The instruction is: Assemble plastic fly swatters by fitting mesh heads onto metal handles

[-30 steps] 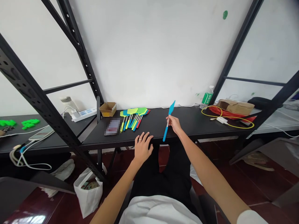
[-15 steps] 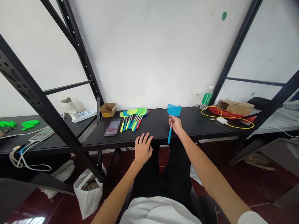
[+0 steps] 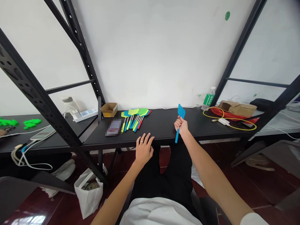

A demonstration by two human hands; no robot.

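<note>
My right hand (image 3: 182,125) is closed around the shaft of a blue fly swatter (image 3: 181,111), held upright above the table's front edge. Its head is turned partly edge-on, and the blue handle hangs below my fingers. My left hand (image 3: 143,148) rests with spread fingers at the table's front edge, holding nothing; a ring is on one finger. Left of centre on the black table (image 3: 159,125) lies a fanned pile of several fly swatters (image 3: 136,117) in yellow-green, blue, green and red, heads toward the wall.
A phone-like blurred item (image 3: 113,127) and a small open cardboard box (image 3: 109,110) lie left of the pile. At the right are a green-labelled bottle (image 3: 208,98), a yellow cable (image 3: 243,125) and a brown box (image 3: 241,108). Black metal posts (image 3: 90,70) flank the table.
My right hand has moved slightly right and twisted the blue fly swatter, so its head faces more sideways. My left hand stays at the table's edge.
</note>
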